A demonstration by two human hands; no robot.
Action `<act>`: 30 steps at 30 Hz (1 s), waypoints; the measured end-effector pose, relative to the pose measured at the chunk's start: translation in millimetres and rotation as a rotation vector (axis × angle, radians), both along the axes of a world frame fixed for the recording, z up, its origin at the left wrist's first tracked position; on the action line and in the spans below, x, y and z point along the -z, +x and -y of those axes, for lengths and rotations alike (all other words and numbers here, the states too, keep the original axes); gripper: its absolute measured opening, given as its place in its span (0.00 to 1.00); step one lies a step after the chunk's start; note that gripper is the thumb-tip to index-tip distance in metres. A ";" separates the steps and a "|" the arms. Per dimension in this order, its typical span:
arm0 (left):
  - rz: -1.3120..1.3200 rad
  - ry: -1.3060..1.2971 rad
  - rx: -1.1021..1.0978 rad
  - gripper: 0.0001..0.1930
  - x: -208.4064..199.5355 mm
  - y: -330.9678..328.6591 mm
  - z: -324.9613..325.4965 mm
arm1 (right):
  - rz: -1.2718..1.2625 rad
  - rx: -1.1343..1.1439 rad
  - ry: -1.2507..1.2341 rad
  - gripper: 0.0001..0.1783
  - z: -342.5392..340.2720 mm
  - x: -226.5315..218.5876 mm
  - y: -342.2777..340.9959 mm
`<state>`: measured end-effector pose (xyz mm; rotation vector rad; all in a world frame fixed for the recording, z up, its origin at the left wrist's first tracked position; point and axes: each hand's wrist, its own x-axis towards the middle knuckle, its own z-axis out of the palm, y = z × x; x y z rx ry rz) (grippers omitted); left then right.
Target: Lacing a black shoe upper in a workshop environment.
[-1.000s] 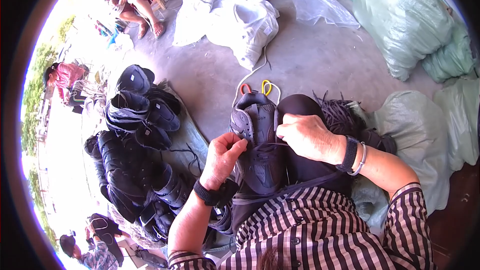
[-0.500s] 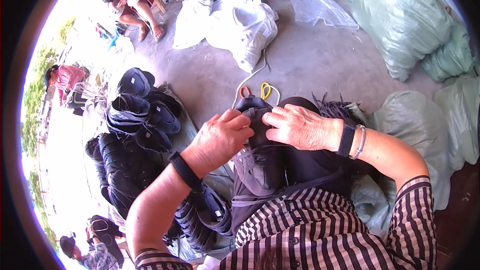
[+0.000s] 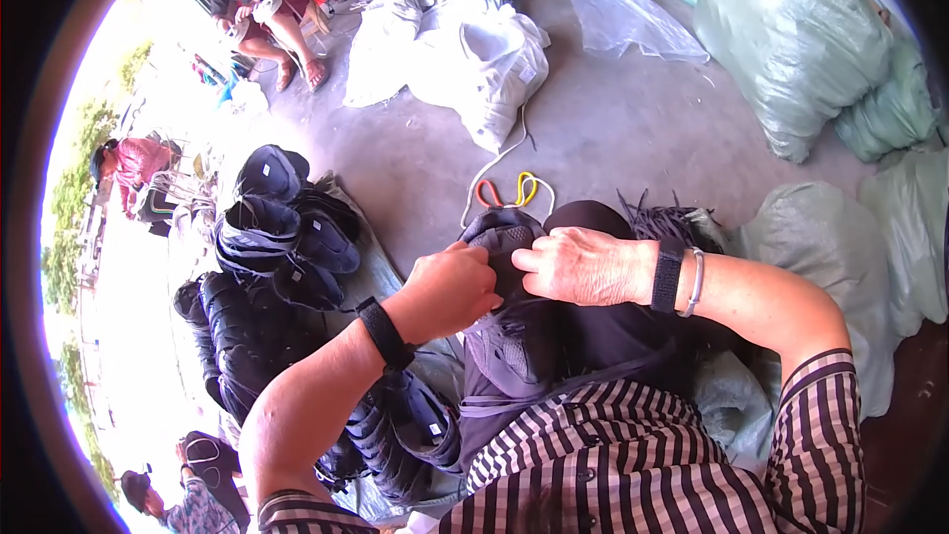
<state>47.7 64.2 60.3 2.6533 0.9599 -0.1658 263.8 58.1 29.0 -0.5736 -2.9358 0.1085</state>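
Observation:
A black shoe upper [image 3: 507, 354] lies lengthwise on my lap, its padded collar pointing away from me. My left hand [image 3: 450, 287] is closed at its left edge, thumb and fingers pinched near the lacing opening. Across from it, my right hand [image 3: 583, 265] pinches the right side of the same opening, its fingertips close to the left ones. Whether a lace is between the fingers is hidden. Dark flat laces [image 3: 514, 401] trail over the lap below the upper. Just beyond the collar are red and yellow loops [image 3: 528, 186] like scissor handles, beside a white cord [image 3: 504, 151].
Stacked black shoe uppers [image 3: 257, 321] stand on a sheet at my left. A bundle of dark laces [image 3: 667, 218] lies right of my knee. Pale green sacks [image 3: 791, 49] fill the right side; a white sack [image 3: 484, 69] lies ahead. Several people sit or stand farther off.
Both hands have come slightly nearer to me along the upper, and more of its collar shows. The left hand's fingers have curled in more. The red and yellow loops have shifted a little.

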 end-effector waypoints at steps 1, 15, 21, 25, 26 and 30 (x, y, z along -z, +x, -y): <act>-0.001 0.002 -0.001 0.10 2.9 -2.4 -3.5 | -0.001 -0.001 0.002 0.04 0.3 0.0 -1.1; 0.875 -0.738 -0.675 0.06 17.6 -8.7 3.9 | 0.037 0.401 -0.368 0.04 9.6 -18.0 -21.9; 1.124 -0.744 -0.662 0.07 29.6 -2.4 9.2 | 0.039 0.470 -0.280 0.06 16.5 -6.9 -23.2; 0.950 -0.432 -0.509 0.05 39.9 -5.5 12.4 | -0.333 0.604 -0.468 0.08 11.8 -6.2 -24.6; 0.869 -0.226 -0.417 0.05 44.5 -7.5 11.9 | -0.485 0.609 -0.617 0.08 0.7 -11.5 -24.3; 0.597 -0.099 -0.339 0.05 19.0 -9.6 16.5 | -1.379 0.577 -0.916 0.08 -16.8 -50.9 -12.9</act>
